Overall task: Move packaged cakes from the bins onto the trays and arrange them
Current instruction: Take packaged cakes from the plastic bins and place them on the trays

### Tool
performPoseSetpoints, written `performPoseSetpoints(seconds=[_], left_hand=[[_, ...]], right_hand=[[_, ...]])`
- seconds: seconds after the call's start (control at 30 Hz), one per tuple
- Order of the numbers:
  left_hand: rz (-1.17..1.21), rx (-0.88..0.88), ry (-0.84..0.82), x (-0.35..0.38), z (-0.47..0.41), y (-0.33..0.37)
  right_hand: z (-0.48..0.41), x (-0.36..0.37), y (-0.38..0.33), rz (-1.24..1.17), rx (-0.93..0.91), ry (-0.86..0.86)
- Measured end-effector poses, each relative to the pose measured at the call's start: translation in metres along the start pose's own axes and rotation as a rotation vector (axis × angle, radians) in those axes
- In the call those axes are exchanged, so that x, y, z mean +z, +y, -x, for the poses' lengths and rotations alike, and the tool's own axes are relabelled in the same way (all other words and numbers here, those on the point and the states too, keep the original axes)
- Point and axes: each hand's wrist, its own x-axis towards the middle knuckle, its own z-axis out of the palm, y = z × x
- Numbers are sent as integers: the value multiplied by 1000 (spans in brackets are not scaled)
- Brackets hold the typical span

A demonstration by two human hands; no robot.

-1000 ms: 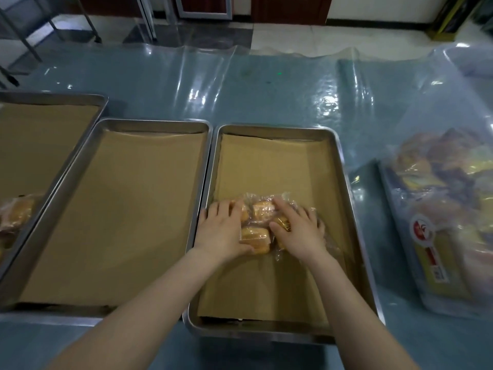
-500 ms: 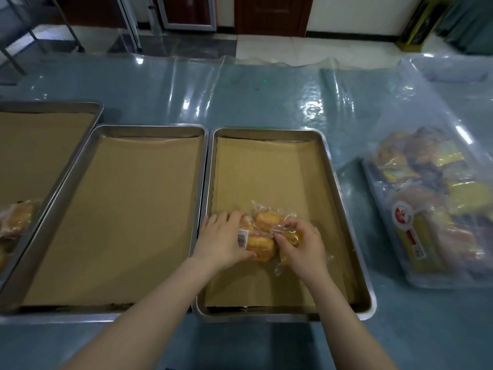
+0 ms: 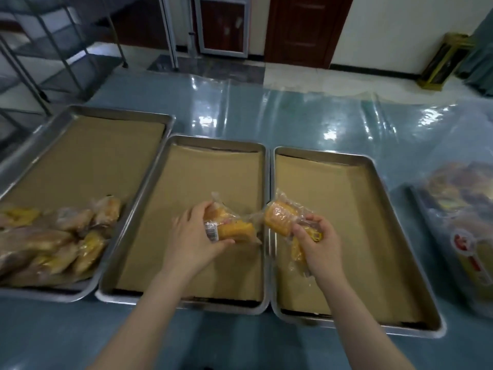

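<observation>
Packaged cakes in both hands right now. Your left hand (image 3: 192,236) has fingers and thumb curled round one clear-wrapped pack (image 3: 234,228), barcode label facing you, held above the middle tray (image 3: 184,303). Your right hand (image 3: 318,243) grips a second pack (image 3: 278,218) over the near-left part of the right tray (image 3: 373,328), close to the rim that runs alongside the middle tray. One yellow cake juts up and left out of that grip, and more wrapper and cake hang below your palm.

The two packs are near each other, wrapper ends almost meeting above the seam between the trays; whether they touch, I cannot tell. Both of these trays are lined with brown paper (image 3: 213,182).

Over on the left tray (image 3: 40,295), a heap of cakes (image 3: 61,244) fills the near end, with the far end showing only paper. Far right on the counter (image 3: 240,108), a clear bag (image 3: 458,214) holds more packs, too blurred to make out one by one. The counter is blue under a glossy clear sheet.
</observation>
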Motion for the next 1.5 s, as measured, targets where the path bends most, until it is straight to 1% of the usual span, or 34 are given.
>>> performPoseSetpoints(seconds=[0.17, 0.27, 0.37, 0.5, 0.67, 0.73, 0.8, 0.87, 0.93, 1.0, 1.07, 1.13, 1.2, 1.27, 1.37, 1.5], left_hand=[[49, -78, 116, -85, -8, -93], [65, -120, 160, -128, -10, -148], [30, -166, 167, -162, -15, -197], [5, -202, 197, -200, -23, -246], [137, -246, 252, -231, -23, -287], [101, -236, 260, -236, -22, -297], [9, -236, 277, -240, -22, -305], [-53, -207, 287, -245, -22, -311], [-99, -88, 232, -247, -22, -316], [-166, 48, 66, -243, -21, -323], [-260, 111, -126, -232, -18, -331], [-370, 83, -217, -219, -16, -342], [-436, 44, -236, -207, -15, -348], [-447, 20, -239, -201, -17, -349], [-462, -3, -256, -196, -25, -352], [-471, -13, -272, -197, -39, -355]], right_hand=[[21, 105, -35, -69, -5, -74], [35, 176, -51, -24, -25, -121], [48, 239, -65, 1, -15, -166], [63, 304, -81, 35, -1, -206], [77, 372, -98, 62, -82, -336], [78, 392, -100, 135, -122, -439], [77, 404, -99, 321, -180, -568], [76, 408, -95, 525, -282, -637], [78, 404, -88, 674, -427, -611], [82, 395, -80, 817, -523, -550], [88, 386, -71, 885, -478, -564], [94, 384, -63, 919, -406, -629], [99, 390, -60, 955, -382, -686], [101, 401, -59, 974, -390, -717], [96, 417, -60, 994, -406, -719], [83, 430, -61, 1022, -380, -705]])
